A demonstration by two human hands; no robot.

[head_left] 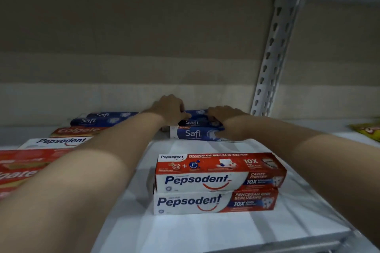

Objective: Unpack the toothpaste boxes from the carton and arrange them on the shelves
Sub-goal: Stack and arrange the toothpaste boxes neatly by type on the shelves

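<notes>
White metal shelf (205, 232) boards, a beige back wall and a slotted upright (269, 61) frame the scene. Both arms reach deep to the rear, where the left hand (170, 109) and right hand (224, 114) meet on a small stack of blue Safi boxes (195, 132). The left fingers (186, 116) curl down over the top box's left end; the right fingers are bent over its right end, though how firmly they pinch I cannot tell, as the wrists cover much of it. Nearer than the fingers, between the forearms, sit two Pepsodent boxes (218, 181), one stacked on the other. To the left of the fingers lie more Safi boxes (102, 118), a Colgate box (80, 130) and further Pepsodent and Colgate cartons running out of view. A yellow packet (368, 129) lies far off to the right. The carton itself is not in view.

The risk, as I judge it, is in the stack: pushing the top Safi box unevenly from one end could skew it or slide it off the one below. Drawing the forearms back carelessly could also brush the Pepsodent pair and knock it askew.
</notes>
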